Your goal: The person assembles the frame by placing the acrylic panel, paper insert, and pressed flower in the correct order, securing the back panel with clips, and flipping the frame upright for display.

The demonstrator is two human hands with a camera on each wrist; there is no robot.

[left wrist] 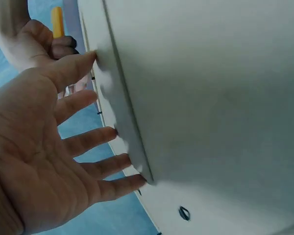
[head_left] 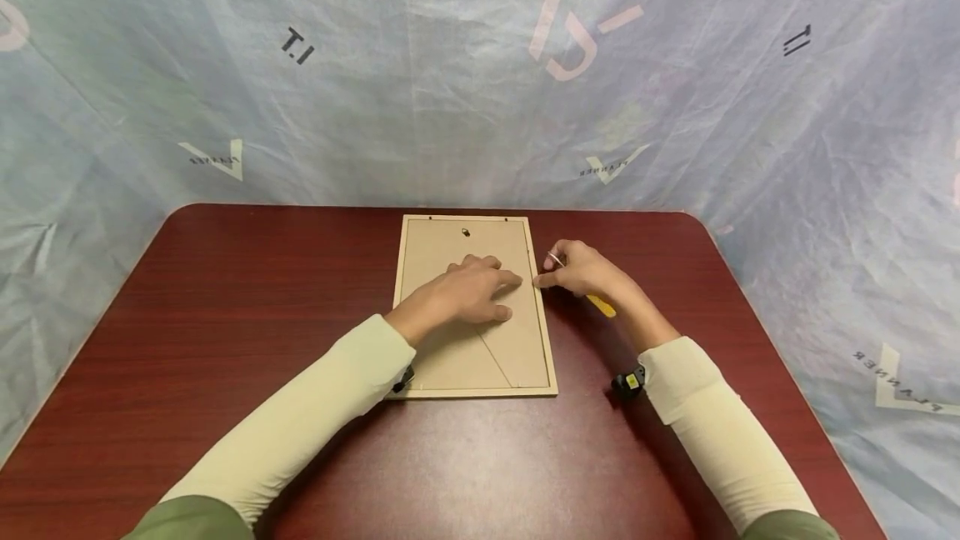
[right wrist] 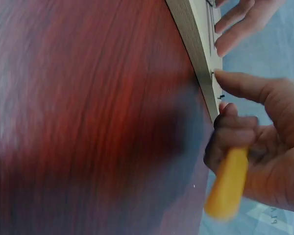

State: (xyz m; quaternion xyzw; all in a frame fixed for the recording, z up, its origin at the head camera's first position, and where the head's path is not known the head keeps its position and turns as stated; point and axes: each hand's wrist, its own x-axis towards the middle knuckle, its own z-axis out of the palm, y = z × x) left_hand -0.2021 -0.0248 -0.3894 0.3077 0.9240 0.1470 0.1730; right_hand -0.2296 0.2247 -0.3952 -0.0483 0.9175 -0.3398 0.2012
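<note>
A picture frame (head_left: 480, 392) lies back side up on the table, showing its beige backing board (head_left: 517, 357) and a small hanging ring (head_left: 466, 232). My left hand (head_left: 472, 290) rests across the board with fingers spread; the left wrist view shows its fingertips (left wrist: 121, 188) along the edge of a stand flap (left wrist: 130, 105). At the frame's right side, my right hand (head_left: 581, 269) holds a tool by its yellow handle (right wrist: 227, 186) in curled fingers. Its thumb touches the frame's edge beside a small dark tab (right wrist: 212, 73). The hand hides most of the tool.
The frame lies on a dark red wood-grain table (head_left: 247, 315). A pale printed sheet (head_left: 420, 107) hangs behind the table and along its sides. Small black devices, one of them a wrist camera (head_left: 628, 382), sit at both cuffs.
</note>
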